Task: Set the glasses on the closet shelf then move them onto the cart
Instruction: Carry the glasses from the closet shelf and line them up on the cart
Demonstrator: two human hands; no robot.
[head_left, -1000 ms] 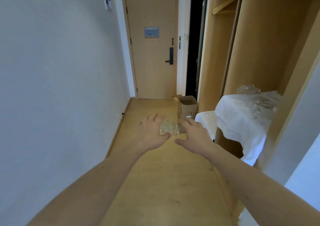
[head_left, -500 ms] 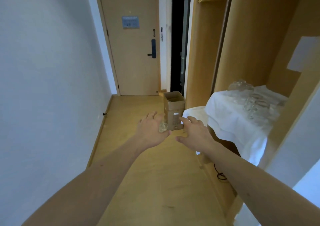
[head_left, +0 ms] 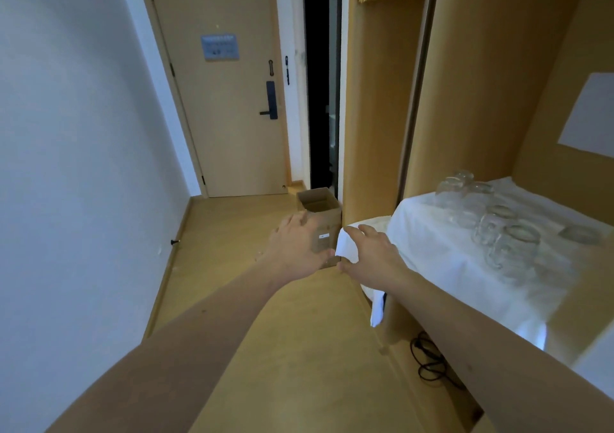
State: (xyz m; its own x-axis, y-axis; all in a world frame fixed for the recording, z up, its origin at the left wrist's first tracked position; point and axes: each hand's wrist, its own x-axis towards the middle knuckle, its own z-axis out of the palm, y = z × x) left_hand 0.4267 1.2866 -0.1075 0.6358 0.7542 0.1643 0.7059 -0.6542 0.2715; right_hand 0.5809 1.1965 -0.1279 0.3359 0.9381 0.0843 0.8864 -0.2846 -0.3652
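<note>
Both arms are reaching out in front of the person, over the wooden floor (head_left: 265,316). The glasses (head_left: 498,230) are sitting on the closet shelf (head_left: 564,286), off to the right of both hands and a little higher. They are standing in a row that is running from the back of the shelf toward the front. The right hand (head_left: 368,260) is nearer to them, so I think that hand is the one to swing over first. The left hand (head_left: 299,246) is farther away, on the other side.

The right hand is hanging loose with its fingers spread, and it is holding nothing that I can see. The left hand is turned away with its fingers pointing forward. A faint see-through shape is showing by its thumb, and it may be a glass, but I cannot tell if the hand is holding anything.

The glasses are round, clear and shiny, with wide open tops. They look slippery and easy to break. A soft white cloth (head_left: 432,243) is covering the shelf and hanging over its edge in folds. The closet (head_left: 481,83) is smooth, pale wood. A brown cardboard box (head_left: 315,201) is sitting open on the floor just past the hands. I cannot pick out the cart for sure.
</note>
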